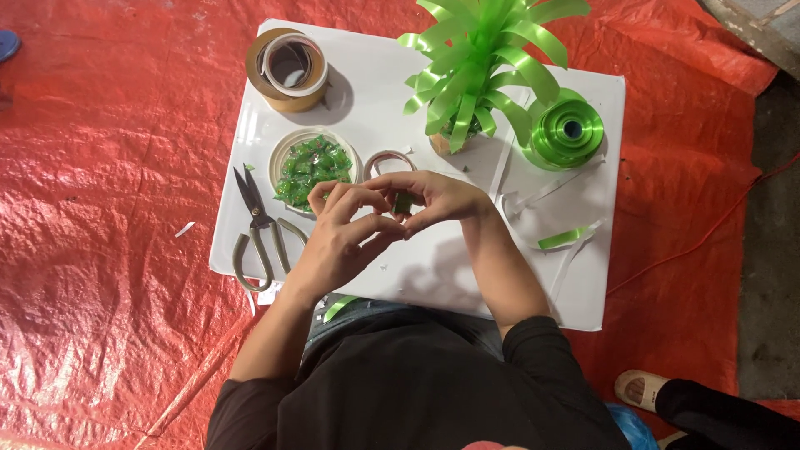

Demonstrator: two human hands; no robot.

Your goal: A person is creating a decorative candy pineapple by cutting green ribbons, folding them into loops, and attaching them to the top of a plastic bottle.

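White board holds a lid of green candies; both hands pinch a green ribbon piece.

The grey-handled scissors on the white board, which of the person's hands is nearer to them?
Left. The left hand is just right of the grey-handled scissors; the right hand is farther right, past the left.

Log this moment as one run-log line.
left hand: pinching green ribbon piece | right hand: pinching same piece | nearby: scissors, bowl of green pieces
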